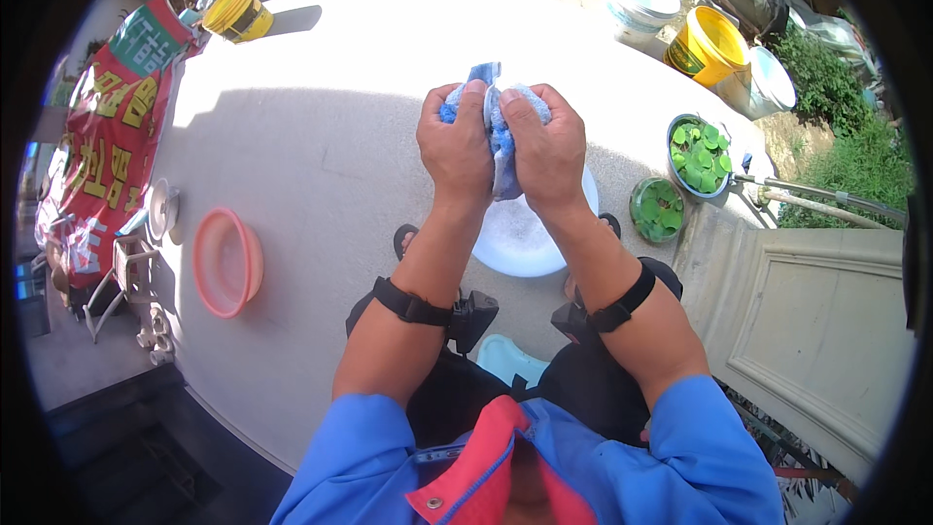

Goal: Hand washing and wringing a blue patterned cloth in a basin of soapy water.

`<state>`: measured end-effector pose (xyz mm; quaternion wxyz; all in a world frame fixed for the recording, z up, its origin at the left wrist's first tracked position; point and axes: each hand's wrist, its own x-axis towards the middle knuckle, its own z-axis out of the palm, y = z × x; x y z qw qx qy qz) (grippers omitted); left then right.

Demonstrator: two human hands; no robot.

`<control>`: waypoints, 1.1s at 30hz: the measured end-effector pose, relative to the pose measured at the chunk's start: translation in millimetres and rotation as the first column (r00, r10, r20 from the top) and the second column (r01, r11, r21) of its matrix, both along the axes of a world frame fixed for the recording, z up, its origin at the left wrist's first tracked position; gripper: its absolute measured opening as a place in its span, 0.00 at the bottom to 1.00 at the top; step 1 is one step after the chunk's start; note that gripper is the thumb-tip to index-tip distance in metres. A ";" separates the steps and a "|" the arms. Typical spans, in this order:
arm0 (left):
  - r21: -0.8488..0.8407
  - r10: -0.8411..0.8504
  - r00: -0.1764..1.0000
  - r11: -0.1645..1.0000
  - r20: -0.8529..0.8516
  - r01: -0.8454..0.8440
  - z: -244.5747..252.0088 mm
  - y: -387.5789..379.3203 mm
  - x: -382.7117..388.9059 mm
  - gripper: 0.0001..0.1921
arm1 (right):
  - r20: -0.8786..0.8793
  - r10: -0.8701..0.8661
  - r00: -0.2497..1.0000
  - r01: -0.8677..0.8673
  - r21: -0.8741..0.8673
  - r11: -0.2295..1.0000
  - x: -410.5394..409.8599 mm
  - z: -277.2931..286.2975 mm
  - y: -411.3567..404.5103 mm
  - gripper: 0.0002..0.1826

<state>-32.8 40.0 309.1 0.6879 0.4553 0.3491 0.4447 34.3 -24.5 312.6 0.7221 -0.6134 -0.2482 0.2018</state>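
Observation:
Bunched between both fists is a blue and white cloth (499,138), with one end poking up above the thumbs and another hanging below. My left hand (458,149) grips its left side, thumb on top. On its right side my right hand (543,149) is closed in the same way, so the two fists almost meet. Beneath my wrists a white basin (521,237) of sudsy water stands on the ground between my feet. My forearms and hands cover much of its far part.
To the left sits a pink basin (227,262) on the concrete. At right are a glass bowl (657,209) and a blue-rimmed tub (698,154) of green plants. Several buckets, including a yellow one (707,47), stand beyond. A light-blue stool (510,361) is under me.

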 end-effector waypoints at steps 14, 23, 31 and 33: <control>0.205 -0.042 0.986 0.976 -0.159 0.074 -3.9 -33.3 -2.7 0.14 | -0.425 -0.020 0.905 0.051 0.063 0.997 34.7 0.0 5.2 0.14; 0.394 0.088 0.981 0.919 -0.173 -0.013 0.3 -7.7 -9.4 0.14 | -0.398 0.050 0.916 0.017 0.164 0.986 6.9 9.8 5.1 0.13; 0.216 0.036 0.994 0.976 -0.104 -0.012 1.1 8.1 -3.5 0.14 | -0.275 0.038 0.961 -0.007 0.111 0.994 -16.9 -0.1 4.3 0.15; 0.298 0.101 0.981 0.953 -0.166 -0.048 -3.3 -0.6 -5.6 0.16 | -0.242 0.024 0.970 0.006 0.123 0.992 5.1 -3.7 10.2 0.15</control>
